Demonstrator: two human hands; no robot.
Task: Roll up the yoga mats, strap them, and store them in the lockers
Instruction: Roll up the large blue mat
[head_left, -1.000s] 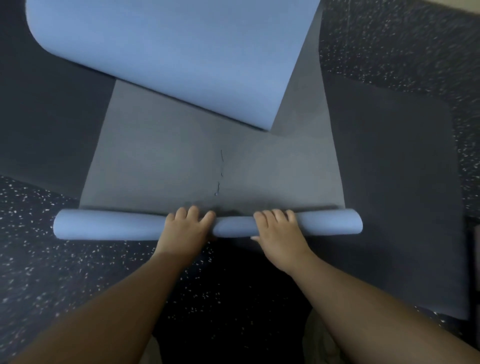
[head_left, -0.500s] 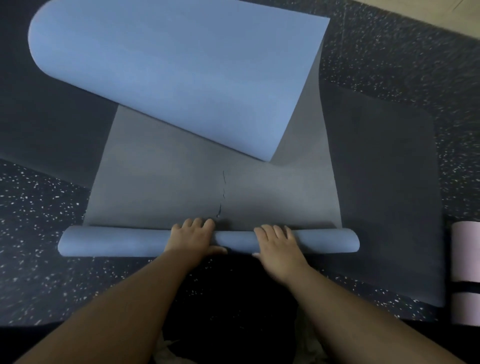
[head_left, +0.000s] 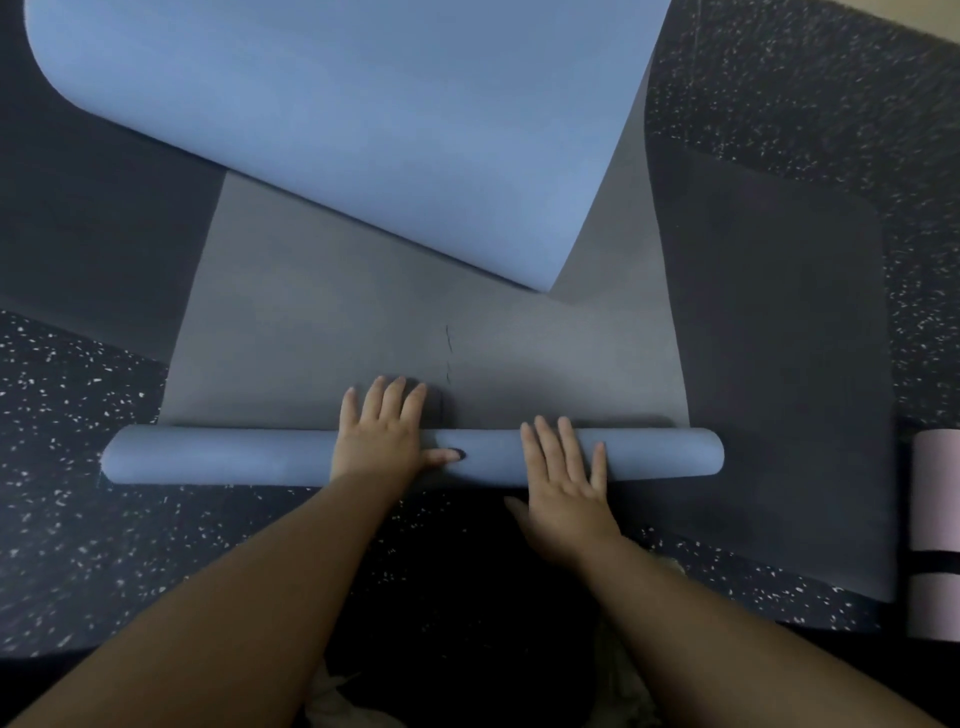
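Head view shows the blue yoga mat (head_left: 415, 457) partly rolled on the speckled floor (head_left: 78, 426), roll lying crosswise near the person. Left hand (head_left: 382, 434) and right hand (head_left: 566, 478) lie flat on it, fingers straight and slightly spread. To roll well, I'd push both palms evenly, keeping the ends flush, and flatten the folded-over far end (head_left: 363, 119) first.

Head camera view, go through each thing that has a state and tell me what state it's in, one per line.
Blue foam yoga mat: partly rolled at the near end, far end folded back over itself.
Left hand: flat on the roll, fingers straight.
Right hand: flat on the roll, fingers spread.
Dark flat mat: unrolled on the floor.
Pink rolled mat: rolled, dark strap around it.
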